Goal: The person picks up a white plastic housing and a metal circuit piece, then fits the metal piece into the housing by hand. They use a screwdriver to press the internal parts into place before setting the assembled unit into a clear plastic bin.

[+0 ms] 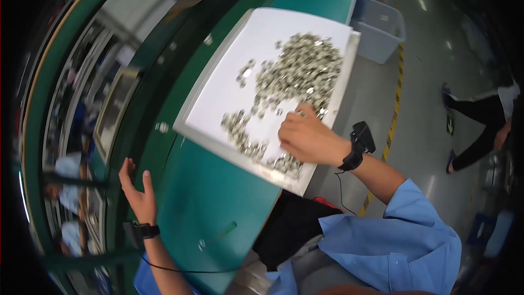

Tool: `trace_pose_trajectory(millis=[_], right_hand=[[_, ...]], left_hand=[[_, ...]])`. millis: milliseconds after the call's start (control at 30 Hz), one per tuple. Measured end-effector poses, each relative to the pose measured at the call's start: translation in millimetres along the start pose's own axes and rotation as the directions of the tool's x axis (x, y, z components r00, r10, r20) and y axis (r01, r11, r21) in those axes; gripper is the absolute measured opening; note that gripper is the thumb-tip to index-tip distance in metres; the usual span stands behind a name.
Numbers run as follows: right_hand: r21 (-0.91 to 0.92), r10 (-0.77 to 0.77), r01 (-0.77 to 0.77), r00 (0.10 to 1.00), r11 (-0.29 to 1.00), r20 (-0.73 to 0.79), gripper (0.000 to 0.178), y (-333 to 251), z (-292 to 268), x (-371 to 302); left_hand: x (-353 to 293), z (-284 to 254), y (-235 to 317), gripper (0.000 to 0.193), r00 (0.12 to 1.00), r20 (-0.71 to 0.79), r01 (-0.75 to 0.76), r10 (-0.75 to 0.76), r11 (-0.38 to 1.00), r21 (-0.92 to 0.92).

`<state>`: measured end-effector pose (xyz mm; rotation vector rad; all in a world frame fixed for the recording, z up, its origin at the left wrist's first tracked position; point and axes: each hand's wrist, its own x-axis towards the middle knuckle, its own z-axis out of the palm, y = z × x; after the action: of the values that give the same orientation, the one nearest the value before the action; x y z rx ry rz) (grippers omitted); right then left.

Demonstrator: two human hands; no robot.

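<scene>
My right hand [308,136] is over the near right part of a shallow white tray [215,95], its fingers curled down among small shiny silver metal pieces [305,63]. What those fingers hold, if anything, is hidden beneath the hand. The pieces lie in a large heap at the tray's far right, with looser clusters at the near side. To the left of the tray, my left hand [141,196] is raised with thumb and fingers apart, holding nothing. It is nearest to the green belt [150,147], on which a few similar small pieces lie scattered.
The tray rests on a green tabletop [213,186]. A small green stick-like object [227,229] lies near its front. A grey plastic bin [376,27] stands beyond the right edge. At the right, a person [483,125] is on the floor past a yellow-black line [394,114].
</scene>
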<state>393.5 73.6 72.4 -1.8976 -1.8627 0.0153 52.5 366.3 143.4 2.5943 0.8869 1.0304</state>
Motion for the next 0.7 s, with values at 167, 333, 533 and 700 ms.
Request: trace_pose_trajectory(millis=[167,333,533,700], right_hand=[[0.311,0.092,-0.033,0.98,0.95,-0.179,0.012,2,11,-1],[0.508,0.158,-0.027,0.964,0.861,-0.216,0.017,26,9,-5],[0.6,0.094,0.092,0.958,0.794,-0.271,0.021,-45,27,7],[0.66,0.072,0.054,0.984,0.749,-0.162,0.024,-99,52,-11]], left_hand=[[-110,-145,41,0.029,0.983,-0.007,0.178,-0.183,0.947,0.266],[-290,-259,-18,0.026,0.73,-0.312,0.669,-0.607,0.728,0.148],[-453,-278,-29,0.03,0.579,-0.364,0.815,-0.729,0.528,0.239],[-414,-246,4,0.035,0.693,-0.165,0.628,-0.702,0.476,0.616]])
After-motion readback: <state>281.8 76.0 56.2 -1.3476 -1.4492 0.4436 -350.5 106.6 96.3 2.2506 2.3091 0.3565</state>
